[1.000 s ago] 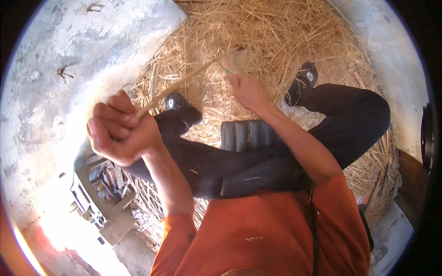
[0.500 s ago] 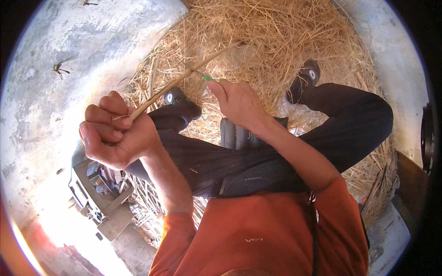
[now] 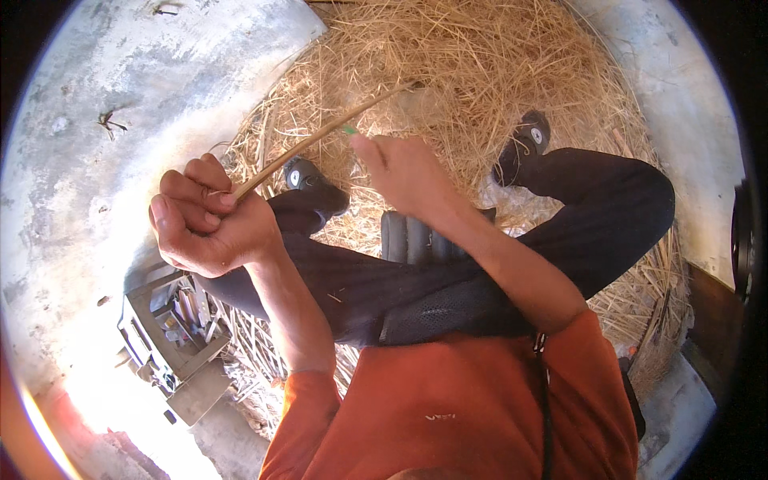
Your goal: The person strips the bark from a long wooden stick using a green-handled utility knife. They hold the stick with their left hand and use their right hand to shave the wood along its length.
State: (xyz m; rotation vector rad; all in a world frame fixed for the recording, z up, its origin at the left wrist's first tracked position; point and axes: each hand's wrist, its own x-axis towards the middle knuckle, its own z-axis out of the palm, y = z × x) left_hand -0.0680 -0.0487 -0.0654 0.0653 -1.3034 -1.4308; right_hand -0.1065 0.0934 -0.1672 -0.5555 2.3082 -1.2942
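Observation:
My left hand [image 3: 212, 218] is closed, palm turned up, around the near end of a long thin tan stalk [image 3: 300, 146]. The stalk slants up and away to the right, its far end over the straw. My right hand [image 3: 410, 178] is closed on a small green-handled tool [image 3: 350, 129], of which only a green bit shows past the thumb. That green bit lies against or just beside the stalk, past its middle; whether they touch I cannot tell. The tool's working end is not clear here.
Loose straw [image 3: 472, 56] covers the floor ahead and around my dark shoes [image 3: 312, 184]. Pale walls [image 3: 184, 72] curve round on both sides. At lower left stands an open box [image 3: 178, 324] with small items, beside cut stalks [image 3: 248, 352]. A padded black thing [image 3: 408, 236] lies between my legs.
My left hand has shifted slightly right with the stalk. My right hand and the green-handled tool have moved a little left and up; less of the green handle shows.

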